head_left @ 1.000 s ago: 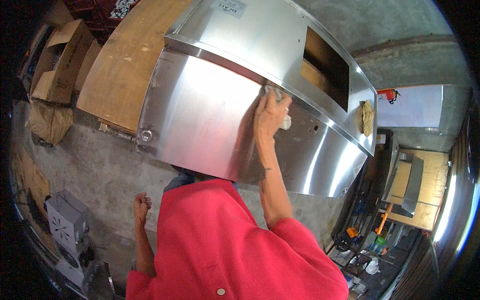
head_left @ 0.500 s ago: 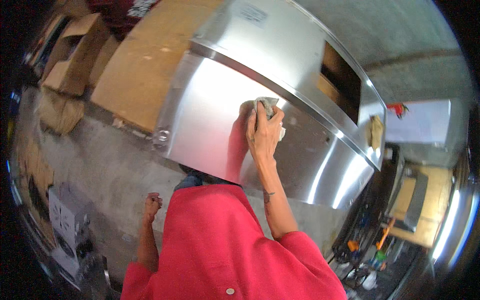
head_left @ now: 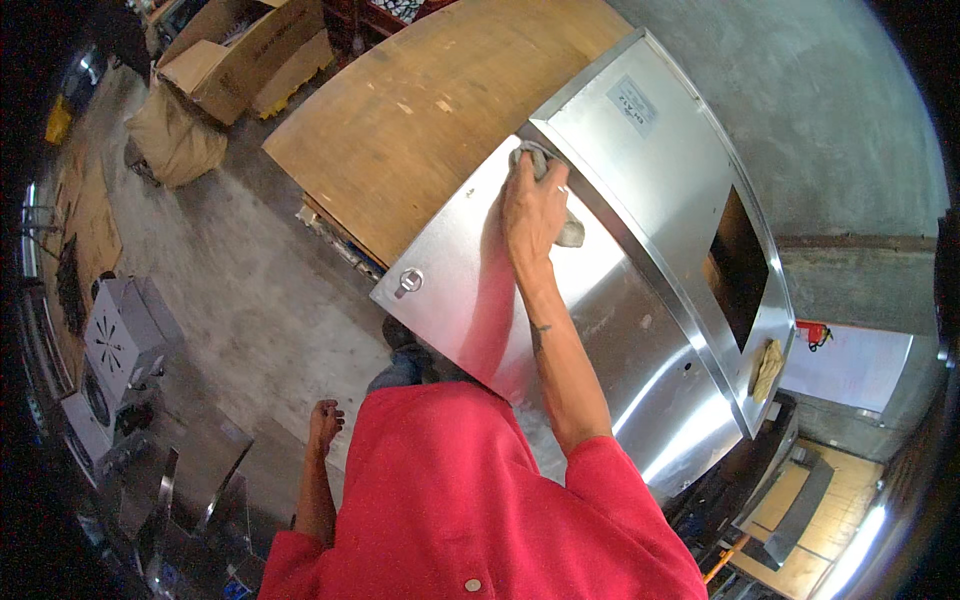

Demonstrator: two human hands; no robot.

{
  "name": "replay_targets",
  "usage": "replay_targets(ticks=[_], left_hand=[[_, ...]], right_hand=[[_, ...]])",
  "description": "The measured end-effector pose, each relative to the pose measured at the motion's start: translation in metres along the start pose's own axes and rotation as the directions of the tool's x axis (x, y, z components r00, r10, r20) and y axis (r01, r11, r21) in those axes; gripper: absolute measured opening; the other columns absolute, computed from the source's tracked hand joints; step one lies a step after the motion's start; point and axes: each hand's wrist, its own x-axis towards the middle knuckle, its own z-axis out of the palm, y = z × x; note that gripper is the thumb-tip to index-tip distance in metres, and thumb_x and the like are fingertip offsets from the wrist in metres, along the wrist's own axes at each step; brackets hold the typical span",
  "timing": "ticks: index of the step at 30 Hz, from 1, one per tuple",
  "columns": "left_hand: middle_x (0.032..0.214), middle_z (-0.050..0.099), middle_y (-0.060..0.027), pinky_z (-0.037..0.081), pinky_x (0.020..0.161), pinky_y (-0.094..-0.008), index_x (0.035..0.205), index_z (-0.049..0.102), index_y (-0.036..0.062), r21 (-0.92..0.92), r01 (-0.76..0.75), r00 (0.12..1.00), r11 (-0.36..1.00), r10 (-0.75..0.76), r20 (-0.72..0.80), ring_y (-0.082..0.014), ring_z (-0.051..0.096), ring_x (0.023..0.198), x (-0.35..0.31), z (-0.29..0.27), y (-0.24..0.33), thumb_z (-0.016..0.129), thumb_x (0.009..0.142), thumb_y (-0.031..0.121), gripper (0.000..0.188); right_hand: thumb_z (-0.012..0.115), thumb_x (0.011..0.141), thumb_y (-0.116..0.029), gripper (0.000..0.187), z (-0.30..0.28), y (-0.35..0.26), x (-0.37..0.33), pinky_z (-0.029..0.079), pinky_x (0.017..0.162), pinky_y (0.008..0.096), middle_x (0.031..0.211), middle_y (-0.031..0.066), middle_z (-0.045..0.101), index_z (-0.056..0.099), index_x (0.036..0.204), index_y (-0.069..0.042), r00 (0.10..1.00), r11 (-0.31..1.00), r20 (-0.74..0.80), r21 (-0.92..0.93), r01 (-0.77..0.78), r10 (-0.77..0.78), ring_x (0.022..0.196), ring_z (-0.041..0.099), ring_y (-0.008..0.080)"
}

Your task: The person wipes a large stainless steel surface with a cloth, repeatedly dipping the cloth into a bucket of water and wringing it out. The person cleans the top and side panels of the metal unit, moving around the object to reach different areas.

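My right hand (head_left: 535,210) is closed on a grey cleaning rag (head_left: 570,234), pressing it against a shiny stainless steel panel (head_left: 620,300). The hand is near the panel's far left corner, beside a raised metal strip; part of the rag bunches out past the fingertips and part below the palm. A round latch (head_left: 409,282) sits at the panel's near left corner. My left hand (head_left: 325,424) hangs low at my left side over the floor, its fingers loosely bent and slightly apart, with nothing visible in them.
The panel adjoins a wooden board (head_left: 430,100) on the left. Beyond the strip, the steel has a rectangular cutout (head_left: 738,265) and a label. A tan cloth (head_left: 767,370) lies at the right end. Cardboard boxes (head_left: 225,75), a grey metal box (head_left: 125,330) and metal pieces stand on the left.
My right hand has slid the rag over the panel toward its far left corner. My view has turned, so the panel appears tilted and farther right. The left hand still hangs low.
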Motion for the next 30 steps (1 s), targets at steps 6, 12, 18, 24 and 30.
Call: replay_targets(ticks=[6, 12, 18, 24, 30], left_hand=[[0.099, 0.070, -0.0116, 0.053, 0.067, -0.0319, 0.127, 0.056, 0.0070, 0.008, -0.050, 0.998, 0.999, 0.050, 0.027, -0.0164, 0.064, 0.076, -0.007, -0.003, -0.003, 0.050, 0.109, 0.021, 0.023], [0.101, 0.069, -0.0111, 0.053, 0.069, -0.0316, 0.128, 0.055, 0.0065, 0.003, -0.160, 0.985, 0.987, 0.160, 0.062, -0.0151, 0.064, 0.080, 0.017, -0.011, 0.019, 0.051, 0.109, 0.023, 0.025], [0.104, 0.068, -0.0097, 0.053, 0.072, -0.0300, 0.128, 0.058, 0.0050, -0.009, -0.366, 0.930, 0.931, 0.366, 0.023, -0.0146, 0.063, 0.083, 0.039, -0.013, 0.047, 0.053, 0.110, 0.024, 0.027], [0.129, 0.066, -0.0101, 0.052, 0.098, -0.0380, 0.138, 0.057, 0.0047, -0.095, -0.552, 0.818, 0.828, 0.560, 0.128, -0.0205, 0.063, 0.118, -0.097, 0.069, 0.258, 0.051, 0.111, 0.031, 0.038], [0.147, 0.054, -0.0107, 0.041, 0.114, -0.0465, 0.149, 0.045, 0.0038, -0.836, -0.169, 0.593, 0.522, 0.731, 0.337, -0.0240, 0.054, 0.134, -0.154, 0.100, 0.285, 0.049, 0.110, 0.042, 0.055]], right_hand=[[0.063, 0.099, -0.016, 0.027, -0.006, -0.009, 0.006, 0.056, 0.071, 0.0519, 0.116, 0.0276, 0.057, 0.069, 0.124, -0.009, 0.993, 0.995, 0.072, 0.038, -0.095, 0.092, 0.084, 0.068, 0.0445], [0.061, 0.097, -0.008, 0.032, 0.004, -0.017, 0.016, 0.056, 0.072, 0.0530, 0.115, 0.0302, 0.054, 0.068, 0.128, -0.007, 0.993, 0.987, 0.043, 0.116, -0.113, 0.109, 0.086, 0.067, 0.0462], [0.064, 0.096, -0.011, 0.030, -0.048, -0.063, 0.016, 0.056, 0.079, 0.0505, 0.115, 0.0302, 0.051, 0.067, 0.125, -0.005, 0.971, 0.899, 0.232, 0.435, -0.050, -0.058, 0.094, 0.064, 0.0471], [0.062, 0.100, -0.013, 0.027, -0.099, -0.121, -0.080, 0.054, 0.077, 0.0441, 0.119, 0.0267, 0.055, 0.066, 0.125, -0.003, 0.889, 0.614, 0.413, 0.759, -0.216, -0.199, 0.091, 0.065, 0.0433], [0.061, 0.101, -0.013, 0.025, -0.119, -0.127, -0.105, 0.051, 0.086, 0.0481, 0.121, 0.0247, 0.061, 0.061, 0.122, 0.001, 0.856, 0.330, 0.333, 0.921, -0.206, -0.395, 0.092, 0.062, 0.0476]])
